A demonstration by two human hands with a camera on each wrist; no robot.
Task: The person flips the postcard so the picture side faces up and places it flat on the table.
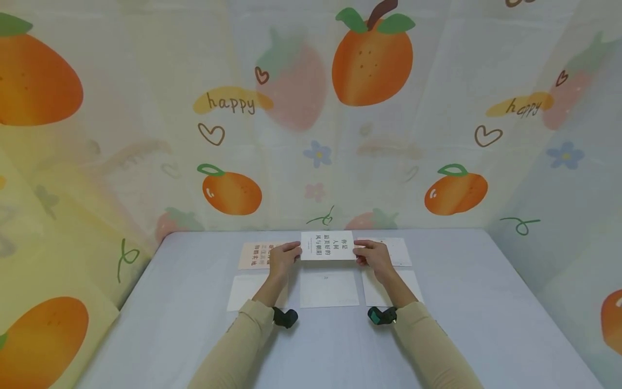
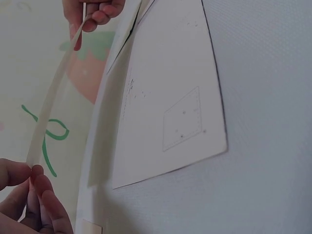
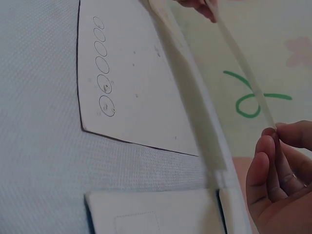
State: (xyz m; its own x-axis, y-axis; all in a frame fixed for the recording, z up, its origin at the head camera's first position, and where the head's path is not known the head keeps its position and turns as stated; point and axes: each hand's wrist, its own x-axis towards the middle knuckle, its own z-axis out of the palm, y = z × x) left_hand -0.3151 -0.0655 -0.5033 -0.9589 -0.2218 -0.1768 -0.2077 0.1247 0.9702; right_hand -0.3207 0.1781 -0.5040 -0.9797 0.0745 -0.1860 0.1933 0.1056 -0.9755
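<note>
Both hands hold a white postcard [image 1: 328, 246] with dark printed characters, raised over the far part of the table. My left hand [image 1: 283, 258] pinches its left edge between thumb and fingers; my right hand [image 1: 375, 257] pinches the right edge. Seen nearly edge-on in the left wrist view, the held postcard [image 2: 51, 97] bows slightly. Beneath it lies a blank-looking card [image 1: 329, 290], its printed dotted square [image 2: 183, 119] and row of small circles [image 3: 101, 56] showing in the wrist views.
A beige card [image 1: 252, 255] with reddish characters lies at the far left, above a white card [image 1: 245, 292]. On the right are two more white cards, a far one [image 1: 399, 251] and a near one [image 1: 405, 283]. A fruit-patterned curtain [image 1: 340, 162] hangs behind the white table [image 1: 160, 324].
</note>
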